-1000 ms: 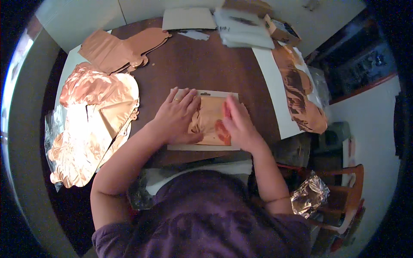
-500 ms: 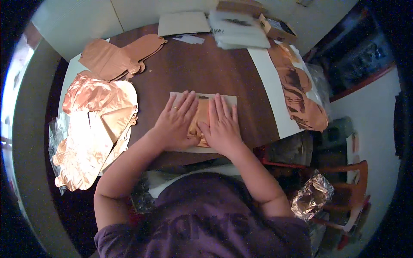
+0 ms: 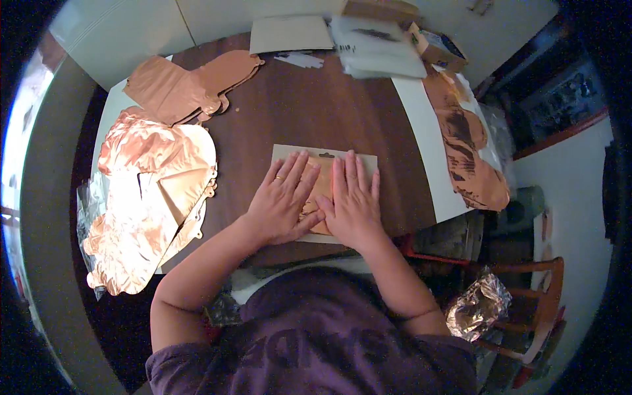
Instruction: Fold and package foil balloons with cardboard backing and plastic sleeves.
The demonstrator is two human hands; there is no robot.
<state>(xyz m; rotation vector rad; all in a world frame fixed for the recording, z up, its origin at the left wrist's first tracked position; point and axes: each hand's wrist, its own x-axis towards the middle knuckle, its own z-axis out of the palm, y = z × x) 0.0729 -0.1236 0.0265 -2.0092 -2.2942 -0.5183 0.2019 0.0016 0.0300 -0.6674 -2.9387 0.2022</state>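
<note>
Both my hands lie flat on a copper-coloured folded foil piece (image 3: 321, 172) at the near middle of the table. Under the foil is a grey-beige rectangular card (image 3: 368, 162), and a dark hang-hole shape (image 3: 326, 155) shows at the top between my fingertips. My left hand (image 3: 282, 201) has its fingers stretched out over the left part, with a ring on one finger. On the right part rests my right hand (image 3: 354, 201), fingers straight and thumb reaching toward the left hand. Neither grasps anything. The palms hide much of the foil and card.
Shiny copper foil balloons (image 3: 128, 210) lie flat at the left, below matte ones (image 3: 164, 89). More foil balloons (image 3: 454, 125) line the right edge. A beige board (image 3: 291, 34), clear plastic bags (image 3: 376, 49) and a small box (image 3: 438, 49) stand behind. Crumpled foil (image 3: 479, 306) sits on a chair (image 3: 550, 289).
The whole view has shifted slightly, so the table appears further right. My hands stay flat on the foil piece, with the left one slightly changed in angle.
</note>
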